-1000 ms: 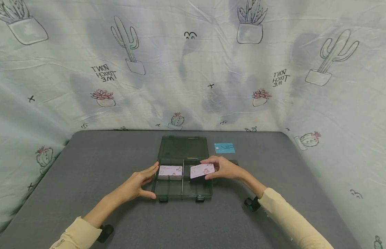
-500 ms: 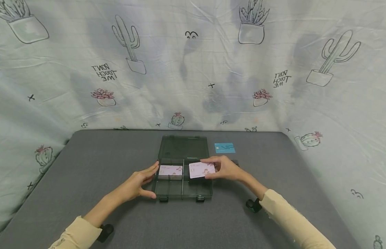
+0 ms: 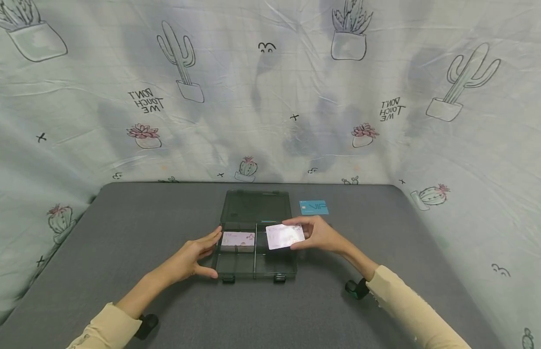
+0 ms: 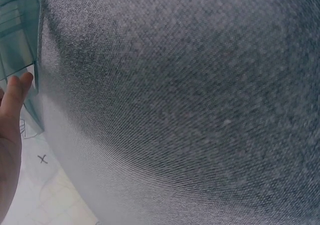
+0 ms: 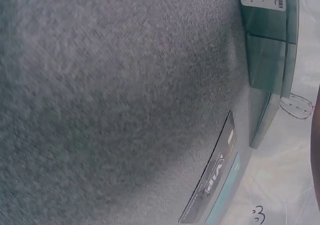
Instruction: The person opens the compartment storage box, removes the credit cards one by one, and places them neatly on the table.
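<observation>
A dark green see-through box with its lid folded back lies on the table. My left hand rests against the box's left side, fingers extended and thumb at the front left corner. Its fingers show beside the box wall in the left wrist view. Between thumb and fingers, my right hand pinches a pink card over the back right compartment. Another pink card lies in the back left compartment. Only a strip of the right hand enters the right wrist view.
A light blue card lies on the grey table behind and right of the box. The right wrist view shows a black card marked VIP next to it. A patterned cloth hangs around the table.
My right hand has risen slightly, and the pink card in it has tilted so that its face now catches the light. The left hand keeps its place at the box.
</observation>
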Demonstrator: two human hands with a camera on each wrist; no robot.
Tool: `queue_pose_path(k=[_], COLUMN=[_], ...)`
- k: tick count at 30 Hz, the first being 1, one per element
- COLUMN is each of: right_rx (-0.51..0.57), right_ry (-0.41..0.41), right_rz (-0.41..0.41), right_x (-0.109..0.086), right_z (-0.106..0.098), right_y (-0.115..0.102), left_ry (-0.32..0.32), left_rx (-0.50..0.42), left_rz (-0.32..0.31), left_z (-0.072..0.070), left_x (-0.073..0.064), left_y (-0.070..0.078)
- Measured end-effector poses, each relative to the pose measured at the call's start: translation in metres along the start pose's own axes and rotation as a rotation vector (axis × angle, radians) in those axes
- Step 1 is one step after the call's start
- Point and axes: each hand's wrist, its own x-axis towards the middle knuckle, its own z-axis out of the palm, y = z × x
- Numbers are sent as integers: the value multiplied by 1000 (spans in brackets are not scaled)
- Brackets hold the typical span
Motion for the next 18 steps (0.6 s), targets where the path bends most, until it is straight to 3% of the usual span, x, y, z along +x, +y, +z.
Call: queue_pose_path(k=[18], right_rx=[91], right_ry=[42], right_rz=[20], right_x=[-6], right_z=[8], right_y=[3], left_ry=[8], left_rx=[-6], left_rz=[34], left_z=[0], left_x=[-2], left_y=[5])
